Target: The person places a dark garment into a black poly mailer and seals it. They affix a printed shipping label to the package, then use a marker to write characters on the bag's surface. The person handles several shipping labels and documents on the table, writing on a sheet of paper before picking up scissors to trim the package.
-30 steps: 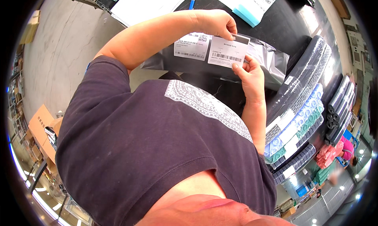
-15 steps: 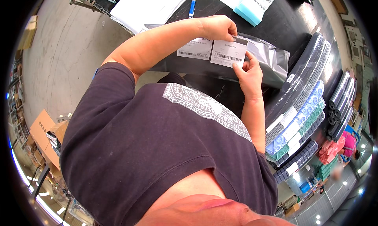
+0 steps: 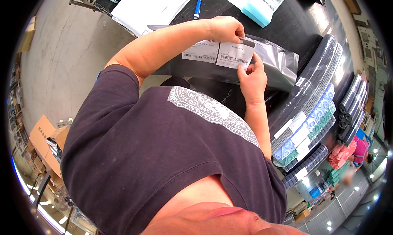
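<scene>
Head view: both hands pinch a white label (image 3: 235, 55) over a grey mailer bag (image 3: 270, 65) at the black table's (image 3: 294, 26) near edge. Left hand (image 3: 226, 29) grips its top edge, right hand (image 3: 252, 77) its lower corner.

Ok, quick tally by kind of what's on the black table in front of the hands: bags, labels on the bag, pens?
Grey poly mailer bag: 1
White barcode labels on the bag: 2, one already stuck, one pinched by the left hand and right hand
Blue pen: 1
Total: 4
</scene>
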The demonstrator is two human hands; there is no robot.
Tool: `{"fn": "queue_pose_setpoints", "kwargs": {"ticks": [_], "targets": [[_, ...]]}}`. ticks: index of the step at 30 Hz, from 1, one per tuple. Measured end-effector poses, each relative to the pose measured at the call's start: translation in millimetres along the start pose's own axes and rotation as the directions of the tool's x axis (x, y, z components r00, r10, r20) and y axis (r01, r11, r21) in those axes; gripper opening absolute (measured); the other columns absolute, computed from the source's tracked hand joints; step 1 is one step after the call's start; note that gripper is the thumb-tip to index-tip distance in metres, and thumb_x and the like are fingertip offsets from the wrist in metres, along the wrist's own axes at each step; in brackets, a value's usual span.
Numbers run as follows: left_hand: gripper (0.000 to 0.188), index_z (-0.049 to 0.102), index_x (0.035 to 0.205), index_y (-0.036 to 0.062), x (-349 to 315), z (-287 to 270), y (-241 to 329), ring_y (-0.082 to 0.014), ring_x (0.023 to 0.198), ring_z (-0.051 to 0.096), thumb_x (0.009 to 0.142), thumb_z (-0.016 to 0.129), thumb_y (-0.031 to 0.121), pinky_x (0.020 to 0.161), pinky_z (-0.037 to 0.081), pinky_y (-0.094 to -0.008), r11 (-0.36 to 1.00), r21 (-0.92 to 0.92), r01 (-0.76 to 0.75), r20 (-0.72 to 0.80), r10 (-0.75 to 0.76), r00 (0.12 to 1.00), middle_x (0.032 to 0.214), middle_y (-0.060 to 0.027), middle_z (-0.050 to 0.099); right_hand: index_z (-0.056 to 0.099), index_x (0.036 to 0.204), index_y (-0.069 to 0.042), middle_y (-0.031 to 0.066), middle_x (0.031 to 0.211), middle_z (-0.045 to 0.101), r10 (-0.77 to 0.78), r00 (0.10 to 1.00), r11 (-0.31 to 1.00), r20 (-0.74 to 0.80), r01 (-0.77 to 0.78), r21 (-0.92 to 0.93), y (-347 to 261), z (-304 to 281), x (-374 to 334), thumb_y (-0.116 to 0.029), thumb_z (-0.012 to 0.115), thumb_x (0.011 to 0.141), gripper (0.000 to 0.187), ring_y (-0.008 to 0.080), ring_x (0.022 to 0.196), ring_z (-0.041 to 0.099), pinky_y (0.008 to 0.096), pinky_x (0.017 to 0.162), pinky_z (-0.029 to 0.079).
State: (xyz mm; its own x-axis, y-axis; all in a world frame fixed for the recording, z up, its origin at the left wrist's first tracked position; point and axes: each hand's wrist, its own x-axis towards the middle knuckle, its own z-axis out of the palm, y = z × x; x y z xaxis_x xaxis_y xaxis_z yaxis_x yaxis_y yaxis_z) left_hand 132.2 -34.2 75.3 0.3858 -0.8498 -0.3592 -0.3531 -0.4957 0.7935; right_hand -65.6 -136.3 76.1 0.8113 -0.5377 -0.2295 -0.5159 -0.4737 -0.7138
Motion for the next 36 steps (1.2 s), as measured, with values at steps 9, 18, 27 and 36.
{"fn": "queue_pose_setpoints", "kwargs": {"ticks": [9,18,27,36], "targets": [[0.038,0.069,0.115,0.0141,-7,0,11,-0.0241,0.123,0.055,0.08,0.075,0.027,0.114,0.018,-0.0603,0.941,0.337,-0.001,-0.005,0.003,1.0,0.117,-0.0071,0.067,0.047,0.139,-0.011,0.0078,0.095,0.068,-0.047,0.999,0.839,-0.022,0.028,-0.543,-15,-9,-3,-0.034,0.076,0.079,0.071,0.0298,0.087,0.065,0.0414,0.078,0.05],[0.024,0.072,0.096,0.0231,-61,34,1,-0.0293,0.145,0.027,0.073,0.077,0.03,0.118,0.011,-0.0483,0.71,0.684,-0.167,-0.487,0.615,0.62,0.148,-0.0023,0.045,0.072,0.105,-0.021,0.0032,0.121,0.057,-0.768,0.639,0.569,-0.04,0.652,-0.501,9,-15,29,-0.021,0.081,0.069,0.038,0.0259,0.111,0.052,0.0398,0.095,0.042],[0.059,0.07,0.115,0.0214,-66,65,-19,-0.0318,0.151,0.004,0.072,0.071,0.061,0.12,0.001,-0.0459,0.748,0.663,0.029,-0.453,0.371,0.811,0.162,-0.004,0.021,0.07,0.117,-0.024,0.0035,0.146,0.048,-0.742,0.657,0.513,0.134,0.685,-0.517,24,-17,44,-0.03,0.074,0.079,0.039,0.0292,0.128,0.045,0.0421,0.106,0.039],[0.062,0.068,0.12,0.0218,-70,71,-19,-0.0324,0.151,0.001,0.072,0.07,0.062,0.121,0.0,-0.0455,0.703,0.709,0.064,-0.456,0.387,0.801,0.163,-0.003,0.017,0.069,0.119,-0.019,0.0049,0.15,0.043,-0.734,0.667,0.529,0.127,0.679,-0.508,34,-25,44,-0.029,0.072,0.081,0.039,0.0298,0.129,0.045,0.0397,0.106,0.039]]}}
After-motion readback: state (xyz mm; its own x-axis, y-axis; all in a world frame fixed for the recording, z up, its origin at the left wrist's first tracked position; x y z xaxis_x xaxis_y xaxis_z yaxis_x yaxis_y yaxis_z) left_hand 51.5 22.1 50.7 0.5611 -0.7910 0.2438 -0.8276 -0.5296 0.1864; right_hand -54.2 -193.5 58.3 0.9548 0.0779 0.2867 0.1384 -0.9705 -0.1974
